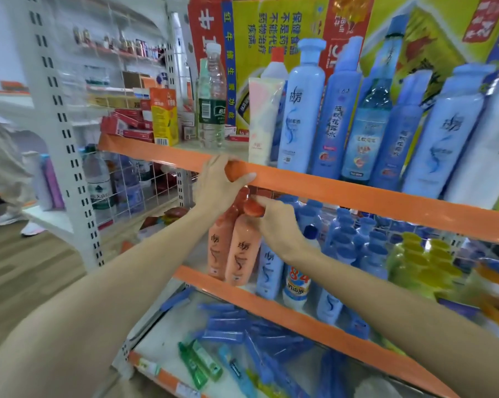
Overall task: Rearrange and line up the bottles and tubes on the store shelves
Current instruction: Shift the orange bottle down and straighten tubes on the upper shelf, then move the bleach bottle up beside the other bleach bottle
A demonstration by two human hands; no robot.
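Note:
Two orange bottles stand side by side at the left end of the middle shelf (214, 285). My left hand (218, 185) grips the orange cap of the left orange bottle (220, 245), up against the orange edge of the upper shelf (357, 193). My right hand (277, 225) holds the round cap of the right orange bottle (242, 254). To their right stand a pale blue bottle (268, 274) and a white "84" bottle (295, 285). On the upper shelf a pink-white tube (261, 122) leans beside a row of tall blue bottles (303, 110).
A clear water bottle (212, 101) and red and yellow boxes (163, 116) sit at the upper shelf's left. Small blue bottles (354, 242) and yellow-green bottles (420, 262) fill the middle shelf. Blue tubes (242, 328) and green tubes (199, 363) lie on the bottom shelf. A person's legs (10, 179) stand far left.

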